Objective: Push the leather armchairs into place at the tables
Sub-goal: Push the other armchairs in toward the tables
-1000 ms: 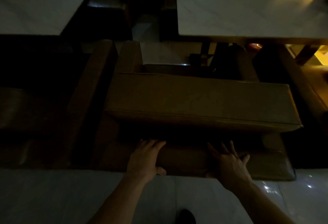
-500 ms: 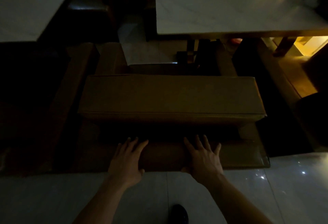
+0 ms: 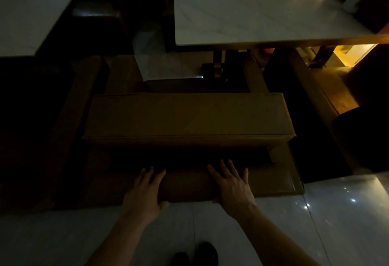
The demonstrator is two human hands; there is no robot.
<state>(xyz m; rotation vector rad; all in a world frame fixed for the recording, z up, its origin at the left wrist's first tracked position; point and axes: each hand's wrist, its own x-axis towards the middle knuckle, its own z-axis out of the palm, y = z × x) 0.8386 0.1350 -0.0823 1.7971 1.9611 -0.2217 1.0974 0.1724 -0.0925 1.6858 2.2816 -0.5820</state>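
A brown leather armchair (image 3: 273, 183) stands in front of me with its back toward me, in dim light. A long cardboard box (image 3: 187, 118) lies across its arms. My left hand (image 3: 145, 192) lies flat on top of the chair's backrest, fingers straight, thumb down the near face. My right hand (image 3: 231, 185) rests the same way a little to the right, fingers spread. Beyond the chair is a white marble table (image 3: 252, 11) on a dark pedestal (image 3: 219, 63).
A second white table (image 3: 27, 17) is at the far left with a dark chair (image 3: 96, 15) beside it. Another brown armchair (image 3: 73, 118) stands close on the left, one more (image 3: 322, 89) on the right. Glossy tiled floor (image 3: 336, 223) lies under me, my shoes (image 3: 195, 255) at the bottom.
The armchair with the box has slid forward toward the table and now sits squarer to it. Both hands stayed on the backrest, fingers flattening on top.
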